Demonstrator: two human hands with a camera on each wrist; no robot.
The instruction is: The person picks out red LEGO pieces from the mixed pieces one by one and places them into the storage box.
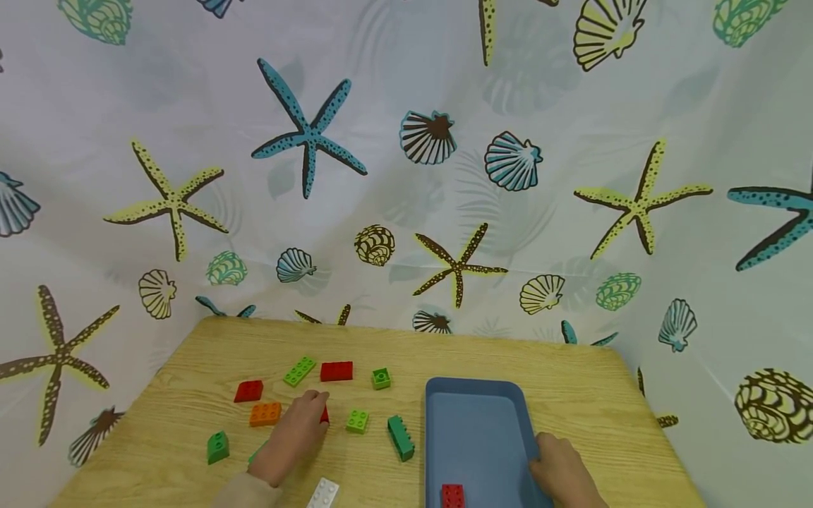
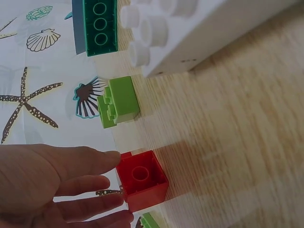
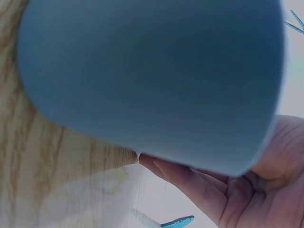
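Observation:
My left hand [image 1: 300, 427] is lowered over a red brick [image 2: 142, 180], which shows its hollow underside in the left wrist view. In that view the thumb reaches the brick's upper edge, and the fingers are extended and spread beside it; from the head the hand partly hides this brick. My right hand [image 1: 562, 469] grips the right rim of a blue-grey tray [image 1: 479, 430]. In the right wrist view its fingers [image 3: 190, 183] lie along the outside of the tray wall, with the thumb hidden. Inside the tray, near its front, is another red brick [image 1: 453, 495].
Around the left hand lie a light green brick [image 1: 357, 421], an orange brick [image 1: 265, 414] and a white brick [image 1: 323, 493]. A dark green brick [image 1: 401, 438] lies left of the tray. Further red and green bricks are spread at left and behind. A patterned curtain [image 1: 394, 212] borders the wooden table [image 1: 571, 381].

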